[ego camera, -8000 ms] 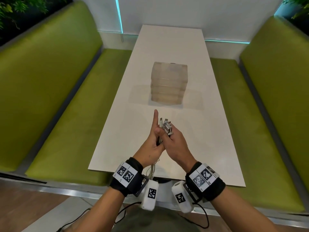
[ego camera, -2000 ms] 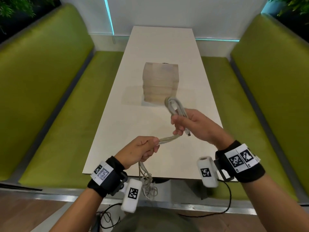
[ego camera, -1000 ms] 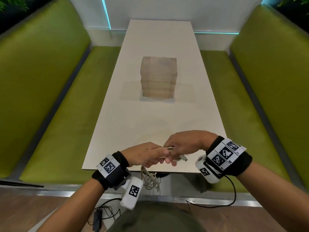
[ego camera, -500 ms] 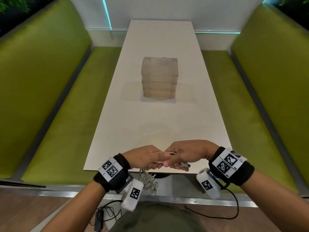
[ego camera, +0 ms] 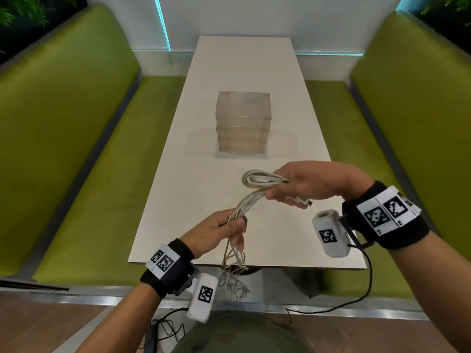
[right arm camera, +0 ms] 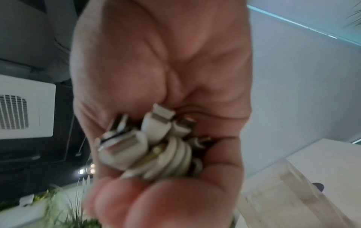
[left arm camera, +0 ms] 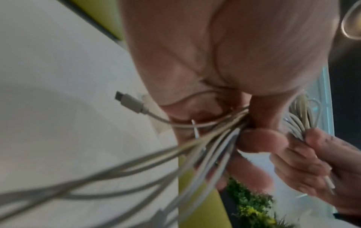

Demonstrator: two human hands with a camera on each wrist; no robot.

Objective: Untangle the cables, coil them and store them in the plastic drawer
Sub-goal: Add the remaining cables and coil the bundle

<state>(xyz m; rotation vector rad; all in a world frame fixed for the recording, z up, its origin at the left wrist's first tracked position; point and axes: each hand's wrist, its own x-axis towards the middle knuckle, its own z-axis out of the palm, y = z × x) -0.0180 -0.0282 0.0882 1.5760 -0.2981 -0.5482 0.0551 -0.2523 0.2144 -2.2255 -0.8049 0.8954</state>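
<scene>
A bundle of white cables [ego camera: 251, 200] stretches between my two hands above the near end of the white table [ego camera: 244, 103]. My right hand [ego camera: 300, 187] grips the looped, coiled end [ego camera: 257, 179]; a plug [ego camera: 307, 202] sticks out below its fingers. In the right wrist view several plugs [right arm camera: 148, 141] sit packed in that fist. My left hand [ego camera: 229, 225] pinches the strands lower down, and in the left wrist view they [left arm camera: 218, 134] pass between thumb and fingers. The tangled rest [ego camera: 233, 273] hangs past the table's front edge. The translucent plastic drawer unit [ego camera: 242, 121] stands closed mid-table.
Green bench seats [ego camera: 84, 154] [ego camera: 397, 138] flank the table on both sides. A white wall [ego camera: 254, 19] closes the far end. Thin black leads [ego camera: 331, 308] trail from the wrist cameras near the floor.
My hands, pressed together at the table's front edge half a second ago, have drawn apart. The right hand rose forward and right with the coil; the left stays low, holding the strands.
</scene>
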